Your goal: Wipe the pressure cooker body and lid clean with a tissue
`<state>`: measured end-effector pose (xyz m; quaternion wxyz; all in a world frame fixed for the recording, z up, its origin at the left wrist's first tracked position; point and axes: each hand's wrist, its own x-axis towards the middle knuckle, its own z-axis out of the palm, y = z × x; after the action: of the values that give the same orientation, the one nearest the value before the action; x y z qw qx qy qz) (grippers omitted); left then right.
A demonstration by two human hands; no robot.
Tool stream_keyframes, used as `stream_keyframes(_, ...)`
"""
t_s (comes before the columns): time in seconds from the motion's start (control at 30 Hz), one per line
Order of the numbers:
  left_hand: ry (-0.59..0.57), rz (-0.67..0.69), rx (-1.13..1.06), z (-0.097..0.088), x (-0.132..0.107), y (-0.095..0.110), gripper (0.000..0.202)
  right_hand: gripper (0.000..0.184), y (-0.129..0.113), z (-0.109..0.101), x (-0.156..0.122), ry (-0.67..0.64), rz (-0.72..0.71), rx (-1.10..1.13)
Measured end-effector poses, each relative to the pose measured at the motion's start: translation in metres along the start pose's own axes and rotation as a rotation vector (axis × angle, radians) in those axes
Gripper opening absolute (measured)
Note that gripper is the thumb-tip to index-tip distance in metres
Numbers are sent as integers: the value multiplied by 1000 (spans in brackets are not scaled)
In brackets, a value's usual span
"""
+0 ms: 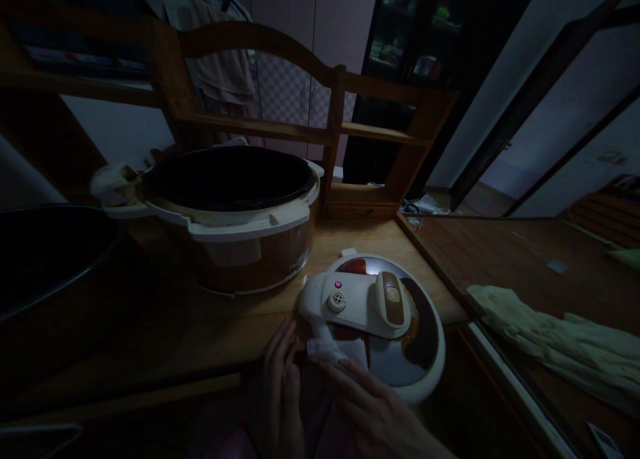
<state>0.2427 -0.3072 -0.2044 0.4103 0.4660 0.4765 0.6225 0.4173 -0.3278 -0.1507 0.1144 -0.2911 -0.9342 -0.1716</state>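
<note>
A pressure cooker lid [425, 292], white-rimmed with a brown and silver top, lies on the wooden desk with its handle [389, 299] upward. My right hand [367, 406] presses a folded white wipe [350, 351] onto the lid's near left part, fingers over the wipe. Close to the lid's left edge is my left hand [283, 379], its fingers stretched out; whether it touches the lid I cannot tell. Behind and to the left stands the lidless cooker body [245, 246], with a dark inner pot [230, 176].
A large dark pot [50, 266] stands at the left. The desk's wooden shelf frame [340, 99] rises behind the cooker. To the right, a pale green cloth [550, 332] lies on a brown surface [490, 252]. The desk's front edge runs near my hands.
</note>
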Motion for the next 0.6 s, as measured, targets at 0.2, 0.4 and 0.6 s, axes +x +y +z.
stream_keyframes(0.2,-32,73,248,8,0,13,45,30,2,-2,-22,-54,-17,19)
stream_keyframes(0.4,-135,68,143,12,-2,22,46,33,6,-17,-37,-52,-24,-5)
stream_keyframes(0.6,-160,123,197,22,-4,32,49,40,12,-31,-72,-132,-63,-127)
